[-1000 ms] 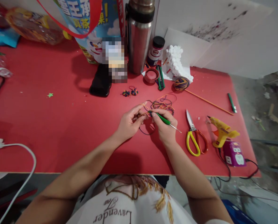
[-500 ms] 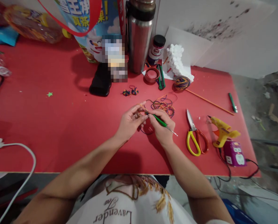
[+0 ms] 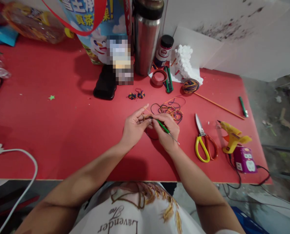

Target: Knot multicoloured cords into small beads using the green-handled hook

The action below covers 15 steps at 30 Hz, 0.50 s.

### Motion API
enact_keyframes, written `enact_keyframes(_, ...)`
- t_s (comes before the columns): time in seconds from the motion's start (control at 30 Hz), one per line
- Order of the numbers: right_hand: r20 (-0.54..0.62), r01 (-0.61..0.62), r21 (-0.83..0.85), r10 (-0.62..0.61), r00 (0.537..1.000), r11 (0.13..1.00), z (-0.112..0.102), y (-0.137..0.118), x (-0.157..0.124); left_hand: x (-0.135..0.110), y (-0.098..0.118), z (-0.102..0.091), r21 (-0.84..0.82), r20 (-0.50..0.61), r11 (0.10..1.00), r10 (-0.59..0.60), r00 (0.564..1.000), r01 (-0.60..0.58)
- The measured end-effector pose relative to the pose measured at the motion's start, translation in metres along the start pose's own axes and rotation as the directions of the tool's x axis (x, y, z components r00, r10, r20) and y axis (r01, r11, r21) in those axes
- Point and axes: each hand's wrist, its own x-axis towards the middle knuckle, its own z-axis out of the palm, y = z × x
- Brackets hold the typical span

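My right hand (image 3: 168,131) is closed around a crochet hook (image 3: 163,126) with a green grip; its metal end points down to the right. My left hand (image 3: 134,126) pinches multicoloured yarn, with an orange strand running over its raised forefinger. Both sets of fingertips meet at a small dark piece of yarn work, mostly hidden between them. Just beyond my right hand lies a loose tangle of yarn (image 3: 172,110). Two small pieces of knotted yarn (image 3: 136,94) sit farther back, and a wound yarn ball (image 3: 191,86) rests at the back right.
To the right are scissors (image 3: 202,143), a yellow glue gun (image 3: 233,137) and a purple power socket (image 3: 245,160). Behind stand a steel flask (image 3: 147,45), a dark jar (image 3: 164,52), a green cutter (image 3: 168,79) and a black phone (image 3: 104,84). A white cable (image 3: 25,154) crosses the left edge.
My right hand and the crochet hook have shifted slightly left, closer to my left hand. The left hand has moved a little left as well.
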Motion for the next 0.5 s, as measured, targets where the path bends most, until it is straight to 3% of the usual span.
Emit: enact_keyframes(0.5,0.056,0.022,-0.031,-0.02,0.998,0.999,-0.003,-0.004,0.002,0.0,0.007,-0.004,0.178,-0.023,0.982,0.066,0.998,-0.061)
